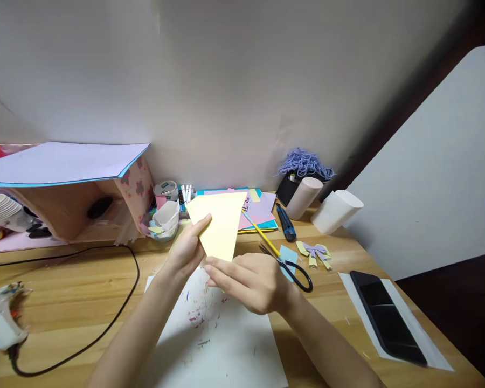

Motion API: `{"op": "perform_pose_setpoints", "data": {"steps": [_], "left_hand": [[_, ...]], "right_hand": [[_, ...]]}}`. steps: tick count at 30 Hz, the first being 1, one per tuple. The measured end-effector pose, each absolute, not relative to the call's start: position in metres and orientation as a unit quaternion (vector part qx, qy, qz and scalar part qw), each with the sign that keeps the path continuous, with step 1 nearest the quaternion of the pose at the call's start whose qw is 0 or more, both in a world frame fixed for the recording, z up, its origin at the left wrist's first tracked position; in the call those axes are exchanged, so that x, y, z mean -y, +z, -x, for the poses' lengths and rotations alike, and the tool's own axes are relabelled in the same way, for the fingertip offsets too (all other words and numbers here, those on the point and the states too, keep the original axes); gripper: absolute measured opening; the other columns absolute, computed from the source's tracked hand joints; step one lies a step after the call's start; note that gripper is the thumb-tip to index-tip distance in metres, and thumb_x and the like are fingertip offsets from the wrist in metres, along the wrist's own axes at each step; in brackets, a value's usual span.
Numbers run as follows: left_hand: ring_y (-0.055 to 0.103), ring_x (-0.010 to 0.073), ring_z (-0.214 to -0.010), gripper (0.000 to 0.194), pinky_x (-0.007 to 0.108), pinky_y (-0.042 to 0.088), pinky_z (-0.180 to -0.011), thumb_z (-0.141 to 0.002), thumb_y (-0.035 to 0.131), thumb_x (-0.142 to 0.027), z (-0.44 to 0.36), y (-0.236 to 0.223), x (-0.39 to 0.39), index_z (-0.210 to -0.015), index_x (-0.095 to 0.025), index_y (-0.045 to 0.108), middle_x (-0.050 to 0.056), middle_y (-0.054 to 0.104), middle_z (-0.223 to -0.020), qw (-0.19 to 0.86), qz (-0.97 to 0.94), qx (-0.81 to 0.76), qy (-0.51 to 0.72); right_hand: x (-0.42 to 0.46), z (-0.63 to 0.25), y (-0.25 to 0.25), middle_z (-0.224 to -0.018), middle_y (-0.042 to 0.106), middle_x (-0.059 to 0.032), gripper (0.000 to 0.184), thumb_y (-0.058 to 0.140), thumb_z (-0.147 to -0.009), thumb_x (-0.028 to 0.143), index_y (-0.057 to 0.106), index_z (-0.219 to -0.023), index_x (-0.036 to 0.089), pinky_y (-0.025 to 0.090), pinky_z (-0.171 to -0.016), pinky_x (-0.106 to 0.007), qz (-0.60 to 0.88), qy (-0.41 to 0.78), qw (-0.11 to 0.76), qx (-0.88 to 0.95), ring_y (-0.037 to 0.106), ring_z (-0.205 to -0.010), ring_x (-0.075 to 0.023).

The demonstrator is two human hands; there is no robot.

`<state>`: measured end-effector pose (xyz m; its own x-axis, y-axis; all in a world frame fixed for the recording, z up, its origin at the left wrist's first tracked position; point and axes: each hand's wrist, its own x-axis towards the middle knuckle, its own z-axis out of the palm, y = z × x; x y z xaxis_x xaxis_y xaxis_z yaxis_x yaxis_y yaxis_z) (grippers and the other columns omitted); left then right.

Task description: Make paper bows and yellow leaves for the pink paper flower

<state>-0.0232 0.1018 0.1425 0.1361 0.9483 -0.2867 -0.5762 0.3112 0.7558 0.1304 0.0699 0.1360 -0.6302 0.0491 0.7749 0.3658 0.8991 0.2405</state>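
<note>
A pale yellow sheet of paper (222, 218), wider at its top than at its bottom, is held up above the desk. My left hand (188, 245) grips its left edge, the thumb lying on the front face. My right hand (254, 283) is at the lower edge, its fingers closed on the bottom of the paper. Beneath both hands lies a white board (226, 345) marked with colored streaks. Just right of my right hand are black-handled scissors (301, 277), a yellow pencil (267, 240) and a small light blue paper piece (289, 256).
Behind the hands lie stacked colored papers (262, 210) and a blue utility knife (285, 222). Two white cylinders (337, 211) stand back right, near purple yarn (305, 163). A paper bow (316, 252) and a phone (388, 318) lie rightward. A glue gun (2, 318) with cord and an open box (135, 188) are left.
</note>
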Motion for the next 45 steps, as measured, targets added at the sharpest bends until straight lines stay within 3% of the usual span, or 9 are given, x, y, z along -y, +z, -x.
{"op": "perform_pose_setpoints", "data": {"steps": [8, 12, 14, 17, 19, 24, 29, 37, 45], "left_hand": [[0.066, 0.0198, -0.090, 0.029, 0.029, 0.051, -0.087, -0.090, 0.041, -0.023, 0.052, 0.148, -0.118, -0.107, -0.008, 0.060, 0.011, 0.071, -0.092, 0.627, -0.182, -0.391, 0.649], [0.066, 0.0221, -0.092, 0.028, 0.031, 0.051, -0.086, -0.087, 0.048, -0.026, 0.058, 0.138, -0.122, -0.105, -0.010, 0.061, 0.012, 0.070, -0.099, 0.632, -0.256, -0.374, 0.629], [0.067, 0.0242, -0.087, 0.030, 0.032, 0.053, -0.082, -0.084, 0.054, -0.029, 0.059, 0.132, -0.122, -0.104, -0.009, 0.062, 0.013, 0.070, -0.097, 0.695, -0.309, -0.368, 0.534], [0.067, 0.0235, -0.082, 0.035, 0.031, 0.054, -0.073, -0.077, 0.064, -0.031, 0.058, 0.122, -0.122, -0.105, -0.010, 0.062, 0.014, 0.069, -0.098, 0.744, -0.384, -0.357, 0.414], [0.066, 0.0225, -0.083, 0.039, 0.030, 0.053, -0.072, -0.072, 0.069, -0.031, 0.054, 0.113, -0.124, -0.105, -0.011, 0.062, 0.014, 0.068, -0.100, 0.752, -0.419, -0.361, 0.360], [0.065, 0.0222, -0.080, 0.042, 0.033, 0.050, -0.073, -0.064, 0.074, -0.037, 0.040, 0.088, -0.133, -0.095, -0.012, 0.064, 0.013, 0.069, -0.095, 0.744, -0.451, -0.399, 0.291], [0.061, 0.0163, -0.064, 0.041, 0.026, 0.044, -0.060, -0.066, 0.065, -0.052, 0.016, 0.065, -0.134, -0.079, -0.013, 0.062, 0.005, 0.066, -0.072, 0.633, -0.480, -0.491, 0.358], [0.055, 0.0182, -0.072, 0.036, 0.025, 0.040, -0.063, -0.076, 0.051, -0.049, -0.003, 0.048, -0.131, -0.072, -0.016, 0.062, 0.004, 0.064, -0.078, 0.451, -0.617, -0.510, 0.395], [0.041, 0.0140, -0.057, 0.041, 0.024, 0.027, -0.054, -0.083, 0.039, -0.051, -0.007, 0.045, -0.125, -0.058, -0.018, 0.044, -0.002, 0.045, -0.057, 0.330, -0.686, -0.559, 0.330]], "right_hand": [[-0.073, -0.110, 0.121, -0.108, 0.068, -0.0068, 0.029, 0.052, -0.087, 0.037, 0.063, -0.101, 0.014, 0.040, -0.038, -0.025, 0.087, -0.151, 0.369, 0.913, 0.052, -0.048, -0.0082], [-0.086, -0.122, 0.119, -0.089, 0.070, -0.0068, 0.038, 0.036, -0.093, 0.043, 0.062, -0.096, 0.016, 0.050, -0.061, -0.026, 0.228, 0.119, 0.524, 0.812, 0.062, -0.068, -0.0135], [-0.100, -0.135, 0.115, -0.079, 0.066, -0.0047, 0.034, 0.042, -0.089, 0.047, 0.059, -0.094, 0.017, 0.047, -0.053, -0.024, 0.393, 0.286, 0.570, 0.662, 0.056, -0.057, -0.0111], [-0.114, -0.155, 0.104, -0.073, 0.060, -0.0033, 0.048, 0.049, -0.079, 0.060, 0.057, -0.094, 0.015, 0.043, -0.044, -0.022, 0.378, 0.535, 0.462, 0.598, 0.052, -0.053, -0.0105], [-0.114, -0.166, 0.093, -0.067, 0.058, -0.0008, 0.042, 0.059, -0.074, 0.054, 0.057, -0.090, 0.015, 0.044, -0.046, -0.022, 0.386, 0.591, 0.411, 0.577, 0.051, -0.051, -0.0099], [-0.094, -0.187, 0.067, -0.056, 0.057, 0.0011, 0.037, 0.070, -0.066, 0.046, 0.058, -0.079, 0.014, 0.045, -0.050, -0.023, 0.484, 0.569, 0.401, 0.531, 0.054, -0.051, -0.0111], [-0.082, -0.204, 0.047, -0.052, 0.058, 0.0003, 0.035, 0.066, -0.069, 0.047, 0.057, -0.075, 0.014, 0.045, -0.050, -0.023, 0.541, 0.514, 0.409, 0.525, 0.055, -0.048, -0.0116], [-0.085, -0.216, 0.028, -0.050, 0.057, 0.0027, 0.036, 0.063, -0.071, 0.048, 0.059, -0.085, 0.015, 0.038, -0.040, -0.019, 0.554, 0.505, 0.404, 0.524, 0.055, -0.042, -0.0108], [-0.085, -0.233, 0.030, -0.073, 0.062, -0.0025, 0.040, 0.051, -0.077, 0.055, 0.057, -0.083, 0.017, 0.047, -0.055, -0.026, 0.546, 0.492, 0.412, 0.538, 0.061, -0.060, -0.0152]]}}
